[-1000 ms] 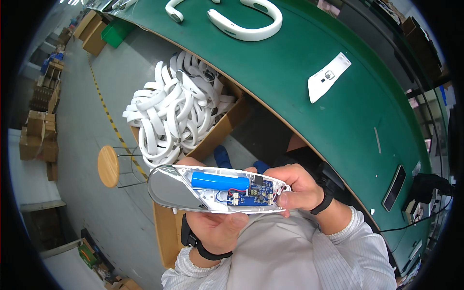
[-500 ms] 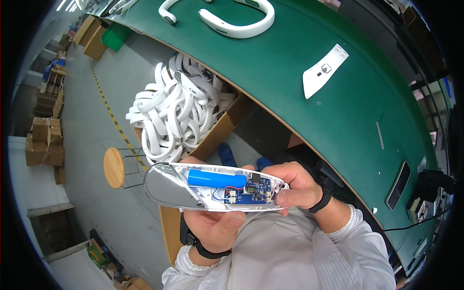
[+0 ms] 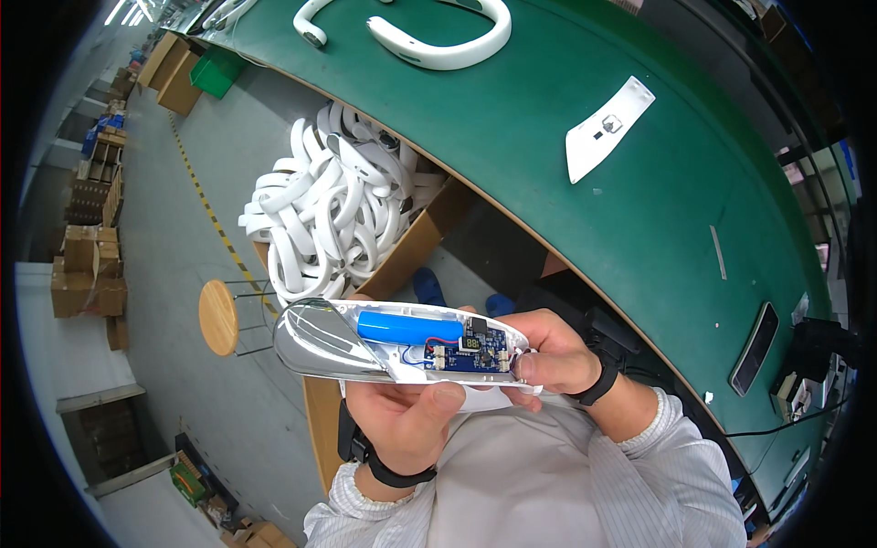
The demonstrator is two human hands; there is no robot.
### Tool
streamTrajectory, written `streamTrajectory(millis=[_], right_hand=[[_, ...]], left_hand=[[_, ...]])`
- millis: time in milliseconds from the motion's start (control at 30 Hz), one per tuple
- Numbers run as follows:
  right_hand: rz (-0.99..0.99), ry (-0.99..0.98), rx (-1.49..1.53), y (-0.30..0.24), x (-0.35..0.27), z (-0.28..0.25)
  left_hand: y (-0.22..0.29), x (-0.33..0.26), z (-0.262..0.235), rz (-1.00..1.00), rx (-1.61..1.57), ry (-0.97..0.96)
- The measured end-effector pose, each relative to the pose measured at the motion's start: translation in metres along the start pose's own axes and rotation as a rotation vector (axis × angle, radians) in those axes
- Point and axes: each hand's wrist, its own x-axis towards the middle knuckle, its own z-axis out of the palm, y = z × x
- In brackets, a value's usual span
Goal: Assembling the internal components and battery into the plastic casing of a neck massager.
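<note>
Both hands clamped the open white housing (image 3: 402, 352) at chest height: the left hand (image 3: 411, 425) cupped it from below with the thumb pressed on its near edge, and the right hand (image 3: 548, 356) pinched its right end between fingers and thumb. It lay level with the open side up, probably so the innards faced the eyes, a blue battery cell (image 3: 409, 326) along the far wall and a small blue circuit board (image 3: 470, 350) just right of the cell. Beyond the housing sat a cardboard box (image 3: 402, 260) heaped with white curved bands (image 3: 329, 210), and farther beyond stretched the green bench (image 3: 585, 219), where a white neckband (image 3: 443, 41) rested, well apart from the housing.
</note>
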Motion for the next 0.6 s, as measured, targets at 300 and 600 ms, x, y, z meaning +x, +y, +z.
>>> streamTrajectory(millis=[300, 600], right_hand=[[0.004, -0.011, 0.04, 0.002, -0.001, -0.001], [0.037, -0.033, 0.121, 0.006, 0.0, -0.001]], left_hand=[[0.004, 0.001, 0.01, -0.011, 0.065, 0.082], [0.003, 0.002, 0.007, 0.016, 0.054, 0.074]])
